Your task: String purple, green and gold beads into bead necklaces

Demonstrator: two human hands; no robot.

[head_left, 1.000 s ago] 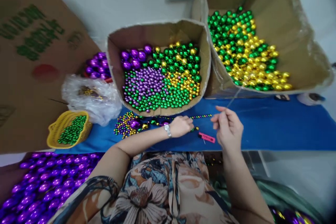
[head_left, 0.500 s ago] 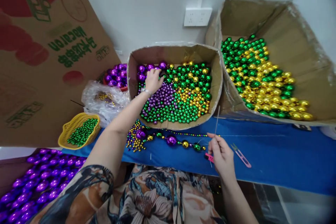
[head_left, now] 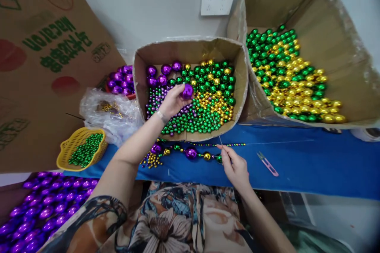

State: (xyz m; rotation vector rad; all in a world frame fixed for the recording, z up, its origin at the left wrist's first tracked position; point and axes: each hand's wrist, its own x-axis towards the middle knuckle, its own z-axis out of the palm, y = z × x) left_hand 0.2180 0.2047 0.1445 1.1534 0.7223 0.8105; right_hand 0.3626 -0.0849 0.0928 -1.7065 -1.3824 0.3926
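Note:
My left hand (head_left: 172,103) is closed on a large shiny purple bead (head_left: 187,91), held above the small beads in the middle cardboard box (head_left: 190,43). My right hand (head_left: 236,167) pinches a thin needle (head_left: 220,140) that points up toward the front wall of this box. Below it on the blue cloth lies a beaded strand (head_left: 190,153) of purple, gold and green beads, its right end at my right fingers. Behind the strand runs a string of tiny beads (head_left: 231,144), with bare thread stretching right.
Pink-handled thread snips (head_left: 268,164) lie on the blue cloth (head_left: 299,174). A larger carton (head_left: 341,55) of green and gold beads stands right. At left are a yellow basket (head_left: 63,154), a plastic bag (head_left: 118,128) and a heap of purple beads (head_left: 53,205).
My left hand has lifted a large purple bead from the back left of the box and moved right and nearer. My right hand has shifted left with the needle. The view has tilted slightly.

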